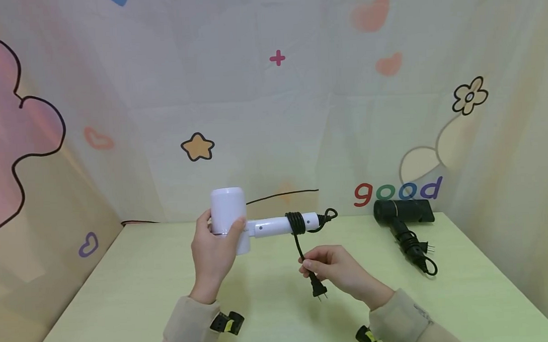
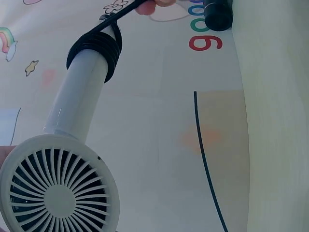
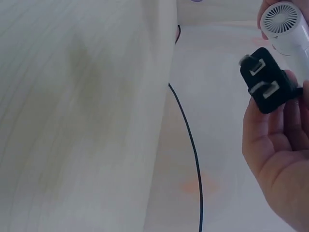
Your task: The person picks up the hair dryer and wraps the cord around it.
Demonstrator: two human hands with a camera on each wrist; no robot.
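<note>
My left hand (image 1: 215,258) grips a white hair dryer (image 1: 228,208) by its barrel, thumb across the front, holding it above the table. The dryer's handle (image 1: 273,227) points right, and its black cord (image 1: 296,223) is wound several times around it. In the left wrist view the round slotted grille (image 2: 60,200) of the dryer faces the camera. My right hand (image 1: 341,269) pinches the cord's loose end between thumb and fingers, just above the two-pin plug (image 1: 319,288). The right wrist view has the plug's prongs (image 3: 263,79) facing the camera.
A black hair dryer (image 1: 407,211) lies at the table's back right, its cord wrapped round its handle and its plug beside it. The pale green table (image 1: 137,291) ends at a printed cloth backdrop (image 1: 263,116) behind and at the sides.
</note>
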